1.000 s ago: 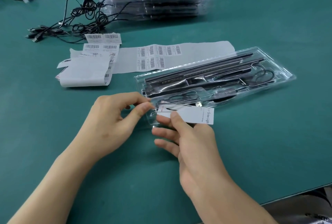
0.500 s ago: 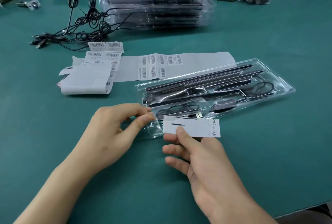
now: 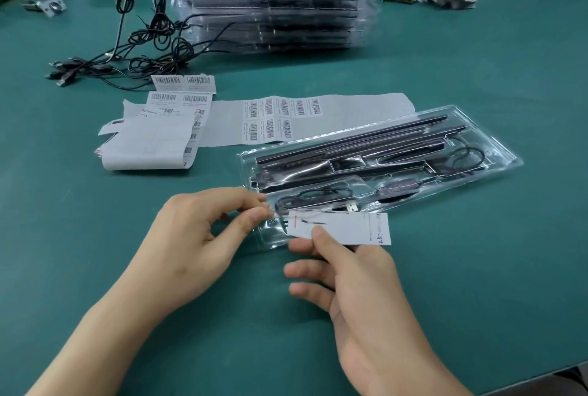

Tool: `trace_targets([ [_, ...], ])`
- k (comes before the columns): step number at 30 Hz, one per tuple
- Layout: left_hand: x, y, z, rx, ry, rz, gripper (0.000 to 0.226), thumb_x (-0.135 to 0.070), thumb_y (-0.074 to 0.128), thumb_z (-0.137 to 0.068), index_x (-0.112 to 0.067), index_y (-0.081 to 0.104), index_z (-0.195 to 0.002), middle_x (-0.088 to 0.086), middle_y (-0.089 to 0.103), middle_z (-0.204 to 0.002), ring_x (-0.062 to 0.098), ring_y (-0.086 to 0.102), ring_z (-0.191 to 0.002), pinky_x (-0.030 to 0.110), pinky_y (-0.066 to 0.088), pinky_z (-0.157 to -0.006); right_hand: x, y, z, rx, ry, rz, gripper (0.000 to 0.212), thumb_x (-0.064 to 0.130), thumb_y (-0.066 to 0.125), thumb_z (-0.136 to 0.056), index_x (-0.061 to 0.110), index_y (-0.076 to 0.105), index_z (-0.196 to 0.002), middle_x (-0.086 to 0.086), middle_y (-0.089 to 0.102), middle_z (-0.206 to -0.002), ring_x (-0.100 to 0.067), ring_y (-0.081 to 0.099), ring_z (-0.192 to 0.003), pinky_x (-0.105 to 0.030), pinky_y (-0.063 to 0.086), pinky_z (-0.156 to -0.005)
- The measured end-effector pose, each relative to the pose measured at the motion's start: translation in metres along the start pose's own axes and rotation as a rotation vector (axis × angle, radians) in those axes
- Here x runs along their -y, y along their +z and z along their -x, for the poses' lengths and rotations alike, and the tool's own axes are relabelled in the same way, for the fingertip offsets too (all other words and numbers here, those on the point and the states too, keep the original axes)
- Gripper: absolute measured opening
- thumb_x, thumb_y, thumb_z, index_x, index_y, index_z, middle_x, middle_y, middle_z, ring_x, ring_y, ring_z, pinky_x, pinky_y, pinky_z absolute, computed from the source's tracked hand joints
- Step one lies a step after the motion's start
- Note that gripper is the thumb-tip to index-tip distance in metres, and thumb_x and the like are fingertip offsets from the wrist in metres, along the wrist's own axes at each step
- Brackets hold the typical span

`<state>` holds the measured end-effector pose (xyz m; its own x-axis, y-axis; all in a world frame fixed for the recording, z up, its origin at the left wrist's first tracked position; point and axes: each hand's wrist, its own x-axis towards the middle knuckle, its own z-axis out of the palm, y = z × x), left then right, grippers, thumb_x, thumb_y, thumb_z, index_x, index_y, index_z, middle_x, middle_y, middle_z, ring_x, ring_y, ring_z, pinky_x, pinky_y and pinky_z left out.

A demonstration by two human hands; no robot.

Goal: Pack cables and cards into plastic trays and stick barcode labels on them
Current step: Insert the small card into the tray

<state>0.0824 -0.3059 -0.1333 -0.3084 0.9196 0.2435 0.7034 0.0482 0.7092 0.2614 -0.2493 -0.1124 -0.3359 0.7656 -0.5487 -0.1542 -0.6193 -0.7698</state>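
Head view: clear plastic tray [image 3: 501, 152] lies slantwise on green table [image 3: 477, 268], centre-right of frame, dark strips and coiled cable inside. Left hand [image 3: 197, 243] pinches tray's near-left corner between thumb and fingertips. Right hand [image 3: 359, 284] pinches white card [image 3: 346, 227] between thumb and forefinger, other fingers loose. Card overlaps tray's near edge. Barcode label sheet [image 3: 350, 115] just behind tray. Packed tray stack [image 3: 270, 1] and loose cables [image 3: 152, 45] in upper frame.

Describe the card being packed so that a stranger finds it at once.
On the green table, one clear plastic tray lies alone before the tray stack. At its near end, the right hand pinches a white card. Unlike the barcode sheets, it reads "Light".
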Motion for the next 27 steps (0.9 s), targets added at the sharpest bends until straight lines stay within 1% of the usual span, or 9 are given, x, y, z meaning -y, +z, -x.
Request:
trace_targets([
  [2,-0.001,0.000,0.000,0.001,0.002,0.002,0.028,-0.051,0.056,-0.094,-0.031,0.075,-0.089,-0.033,0.072,-0.103,0.002,0.071,-0.101,0.034,0.054,-0.076,0.002,-0.009,0.002,0.001,0.028,0.000,0.015,0.012,0.060,-0.101,0.001,0.070,-0.100,-0.010,0.076,-0.075,-0.016,0.067,-0.049,-0.023,0.051,-0.042],
  [5,0.000,0.000,0.000,-0.001,0.001,0.003,0.022,-0.044,0.059,-0.095,-0.031,0.075,-0.089,-0.032,0.072,-0.102,0.004,0.071,-0.101,0.040,0.058,-0.072,0.004,-0.019,0.002,-0.004,0.074,-0.029,0.019,0.012,0.061,-0.100,-0.004,0.070,-0.101,-0.009,0.074,-0.072,-0.013,0.065,-0.047,-0.023,0.050,-0.040],
  [7,0.000,0.000,0.000,0.003,-0.001,0.009,0.020,-0.042,0.059,-0.095,-0.031,0.074,-0.087,-0.031,0.073,-0.102,0.006,0.072,-0.101,0.042,0.058,-0.073,0.006,-0.020,0.000,-0.007,0.081,-0.047,0.018,0.012,0.060,-0.100,-0.004,0.070,-0.103,-0.009,0.074,-0.073,-0.011,0.065,-0.048,-0.022,0.051,-0.041],
  [11,0.000,-0.001,0.000,0.014,0.012,0.012,0.022,-0.044,0.059,-0.097,-0.032,0.073,-0.086,-0.030,0.073,-0.103,0.006,0.071,-0.103,0.036,0.054,-0.080,0.012,-0.017,-0.005,-0.019,0.055,-0.086,0.014,0.010,0.059,-0.102,0.001,0.069,-0.104,-0.009,0.077,-0.077,-0.010,0.066,-0.050,-0.022,0.052,-0.044],
  [15,0.002,-0.001,0.000,0.016,0.023,0.020,0.028,-0.051,0.055,-0.094,-0.032,0.075,-0.089,-0.030,0.073,-0.105,0.001,0.070,-0.105,0.031,0.053,-0.082,0.014,-0.014,-0.009,-0.024,0.019,-0.057,0.013,0.010,0.057,-0.103,0.002,0.067,-0.102,-0.009,0.077,-0.077,-0.012,0.067,-0.050,-0.023,0.053,-0.044],
  [19,0.004,0.000,0.000,0.011,0.019,0.021,0.029,-0.052,0.054,-0.094,-0.032,0.075,-0.089,-0.031,0.072,-0.106,-0.001,0.069,-0.107,0.036,0.056,-0.075,0.015,-0.022,-0.009,-0.083,0.017,-0.105,0.014,0.010,0.057,-0.103,0.001,0.067,-0.107,-0.008,0.077,-0.078,-0.012,0.067,-0.051,-0.022,0.053,-0.043],
  [22,0.004,0.000,0.001,0.005,0.023,0.027,0.030,-0.052,0.054,-0.094,-0.033,0.076,-0.089,-0.032,0.072,-0.106,-0.001,0.069,-0.107,0.035,0.055,-0.074,0.018,-0.030,-0.010,-0.140,0.020,-0.169,0.017,0.010,0.057,-0.103,-0.002,0.067,-0.110,-0.009,0.078,-0.080,-0.009,0.066,-0.050,-0.021,0.052,-0.043],
  [25,0.004,0.000,0.001,0.008,0.023,0.035,0.029,-0.053,0.054,-0.094,-0.033,0.075,-0.088,-0.031,0.073,-0.106,0.000,0.069,-0.108,0.040,0.058,-0.071,0.021,-0.030,-0.011,-0.162,0.030,-0.199,0.017,0.009,0.058,-0.102,-0.004,0.066,-0.109,-0.008,0.077,-0.075,-0.009,0.065,-0.048,-0.021,0.051,-0.042],
  [27,0.004,0.000,0.001,0.010,0.023,0.043,0.029,-0.053,0.053,-0.094,-0.034,0.074,-0.087,-0.031,0.073,-0.105,-0.002,0.068,-0.110,0.040,0.057,-0.071,0.022,-0.029,-0.013,-0.168,0.035,-0.206,0.016,0.008,0.059,-0.102,-0.005,0.066,-0.107,-0.007,0.075,-0.072,-0.008,0.064,-0.046,-0.020,0.051,-0.041],
])
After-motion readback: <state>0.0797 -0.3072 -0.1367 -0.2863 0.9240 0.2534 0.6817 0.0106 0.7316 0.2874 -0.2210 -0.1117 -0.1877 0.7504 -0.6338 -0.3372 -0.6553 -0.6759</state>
